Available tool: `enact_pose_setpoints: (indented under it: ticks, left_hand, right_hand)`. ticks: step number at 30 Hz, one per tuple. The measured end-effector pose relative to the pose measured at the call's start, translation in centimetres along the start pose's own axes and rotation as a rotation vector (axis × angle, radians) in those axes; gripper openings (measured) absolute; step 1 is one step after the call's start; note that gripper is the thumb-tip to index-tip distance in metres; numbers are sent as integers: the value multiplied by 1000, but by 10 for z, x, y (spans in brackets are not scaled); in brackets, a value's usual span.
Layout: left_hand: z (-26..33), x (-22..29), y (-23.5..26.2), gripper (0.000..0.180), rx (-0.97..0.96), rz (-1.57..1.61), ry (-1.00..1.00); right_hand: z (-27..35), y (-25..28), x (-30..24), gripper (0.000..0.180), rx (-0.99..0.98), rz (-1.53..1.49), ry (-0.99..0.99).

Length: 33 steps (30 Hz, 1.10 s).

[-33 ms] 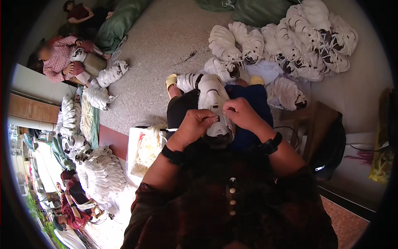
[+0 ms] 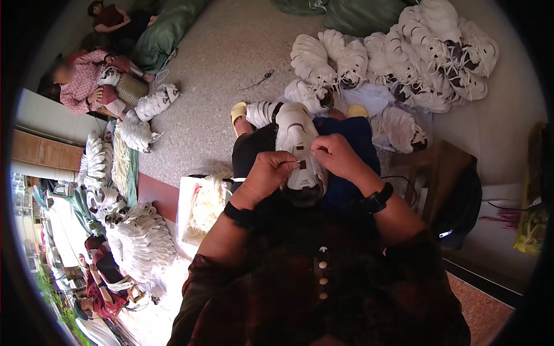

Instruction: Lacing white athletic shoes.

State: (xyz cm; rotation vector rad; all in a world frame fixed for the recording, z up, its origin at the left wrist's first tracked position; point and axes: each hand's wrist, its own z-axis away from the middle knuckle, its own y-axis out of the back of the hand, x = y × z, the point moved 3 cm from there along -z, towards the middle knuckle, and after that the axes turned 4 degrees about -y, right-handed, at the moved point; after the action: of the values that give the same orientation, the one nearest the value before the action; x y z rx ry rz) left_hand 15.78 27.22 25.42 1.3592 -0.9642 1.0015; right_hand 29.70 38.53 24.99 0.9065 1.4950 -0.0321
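Apparently lacing step, head view: white sneaker (image 2: 298, 151) resting on the lap, toe pointing away. Left hand (image 2: 266, 175) pinching a lace end beside the eyelets; right hand (image 2: 334, 154) with fingers together, gripping the shoe's tongue edge. Next, probably threading through an eyelet, needing steady aim. Chunky, pale, clean.

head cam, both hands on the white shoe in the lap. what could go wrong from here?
1. Both hands, left hand and right hand, pinch at the top of the white shoe, which rests only on the lap; it could tip or slide off.
2. The pale lace is thin and mostly hidden by the fingers, so it might slip from the pinch.
3. The shoe pile lies close ahead; a dropped shoe could get mixed in.
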Motion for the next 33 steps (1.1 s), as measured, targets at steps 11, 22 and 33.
enact_pose_setpoints:
  ticks: [11, 22, 33]
  left_hand:
    - [-12, -6, 18, 10, 185, -247, 60]
    - [-17, -12, 16, 4, 338, -372, -51]
    - [-22, -5, 11, 6, 268, -573, -38]
  right_hand:
    - [-25, -14, 24, 22, -25, 190, -20]
    - [-17, -34, -9, 17, -81, 717, 23]
    - [-27, -23, 29, 13, -44, 312, -73]
